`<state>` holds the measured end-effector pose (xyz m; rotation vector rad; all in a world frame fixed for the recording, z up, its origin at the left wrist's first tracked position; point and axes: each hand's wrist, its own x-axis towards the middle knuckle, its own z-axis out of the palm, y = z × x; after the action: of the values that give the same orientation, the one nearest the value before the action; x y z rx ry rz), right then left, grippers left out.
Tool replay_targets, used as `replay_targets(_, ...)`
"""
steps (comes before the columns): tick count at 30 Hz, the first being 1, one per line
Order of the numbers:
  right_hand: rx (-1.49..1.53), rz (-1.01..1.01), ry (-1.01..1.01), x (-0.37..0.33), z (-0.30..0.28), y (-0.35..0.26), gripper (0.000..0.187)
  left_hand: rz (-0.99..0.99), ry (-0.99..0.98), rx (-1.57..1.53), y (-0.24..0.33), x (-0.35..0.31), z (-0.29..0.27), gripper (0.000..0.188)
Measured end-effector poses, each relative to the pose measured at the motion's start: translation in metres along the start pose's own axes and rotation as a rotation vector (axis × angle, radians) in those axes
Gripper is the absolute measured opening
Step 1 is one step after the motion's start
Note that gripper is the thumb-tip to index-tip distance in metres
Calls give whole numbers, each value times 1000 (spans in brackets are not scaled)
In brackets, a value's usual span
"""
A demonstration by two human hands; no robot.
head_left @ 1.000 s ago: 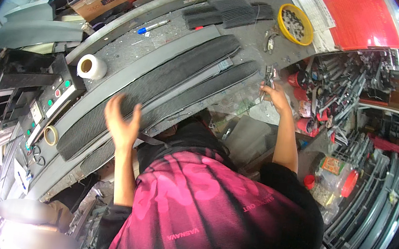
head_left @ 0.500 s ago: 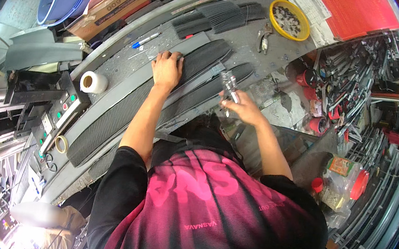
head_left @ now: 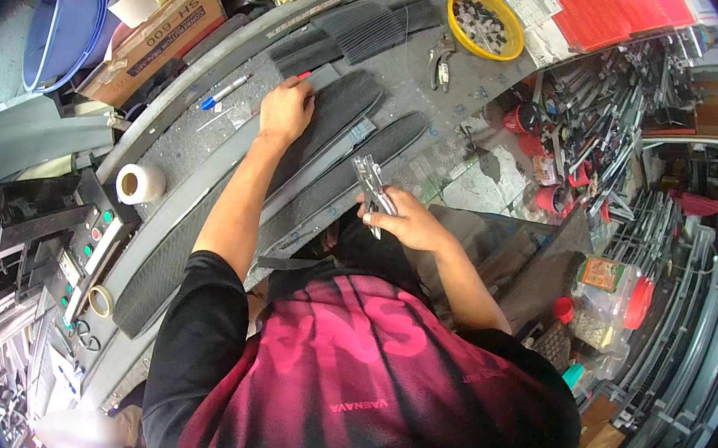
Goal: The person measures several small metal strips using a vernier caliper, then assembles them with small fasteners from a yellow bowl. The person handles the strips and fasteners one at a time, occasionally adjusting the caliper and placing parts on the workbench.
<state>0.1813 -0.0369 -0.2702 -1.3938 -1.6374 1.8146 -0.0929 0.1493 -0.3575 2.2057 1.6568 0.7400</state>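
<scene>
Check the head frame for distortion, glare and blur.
Head view, rim: dark border, and the workbench bows into a curve. Head view, bottom left: bright, washed-out glare beside a pale smear, too blurred to identify. Head view, centre: left hand and right hand look fairly sharp; light highlights on the metal tool obscure its finer detail.

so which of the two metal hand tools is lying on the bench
The plier-like tool beside the yellow bowl; the other tool is held in the right hand.
</scene>
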Motion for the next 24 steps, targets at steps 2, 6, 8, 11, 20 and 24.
replay_targets(2, 148, -32, -9, 8, -4, -6, 47, 10, 117, -23, 10, -9, -4, 14)
replay_targets(6, 383, -277, 31, 54, -31, -18, 60, 55, 286, -60, 36, -29, -7, 16)
replay_targets(8, 305, -277, -33, 92, -55, -25, 68, 34, 340, -19, 48, -36, -6, 19)
replay_targets(11, 336, -278, -67, 132, -77, -27, 67, -11, 424, 92, 61, -39, 2, 24)
replay_targets(20, 359, -234, -119, 158, -99, -24, 68, 54, 624, 230, 81, -39, 5, 34)
replay_targets(24, 461, -188, -192, 158, -102, -17, 71, -148, 710, 22, 127, -63, 9, 32)
